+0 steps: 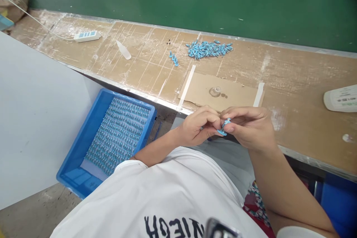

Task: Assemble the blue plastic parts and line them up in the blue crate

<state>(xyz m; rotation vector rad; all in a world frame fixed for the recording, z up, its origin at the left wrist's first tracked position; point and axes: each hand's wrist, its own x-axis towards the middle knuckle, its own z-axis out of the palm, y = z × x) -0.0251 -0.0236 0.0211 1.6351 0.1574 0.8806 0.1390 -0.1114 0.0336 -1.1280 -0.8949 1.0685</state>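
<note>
Far L: see a white power strip (87, 36) on the brown-covered bench (150, 76), w/ cord trailing off to upper L. Lower down, beside the bench: find a blue tray (87, 132), filled mostly w/ rows of small blue pcs (117, 137). Back up on the bench: note a white nozzle bottle (124, 50) lying flat, then a short line of blue discs (175, 60) w/ stems, then a loose heap of blue parts (208, 50).

Ctr, at the bench's near edge: pinching a small blue piece (222, 132) by its disc w/ L hand (200, 126), thumb & fingertips closed; pinching the same piece higher up w/ R hand (248, 127), meeting L fingertips. Can't tell exact contact, w/ fingers covering much. Prob. fitting or adjusting this one pc by fingertip. For the next move, prob. need a steady L pinch & fine R-finger control, w/o tilting the disc.

Just beyond the hands: see a taped-down cardboard sheet (199, 89) bearing a small clear cup (216, 90). Far R: note a translucent bottle (341, 98).
</note>
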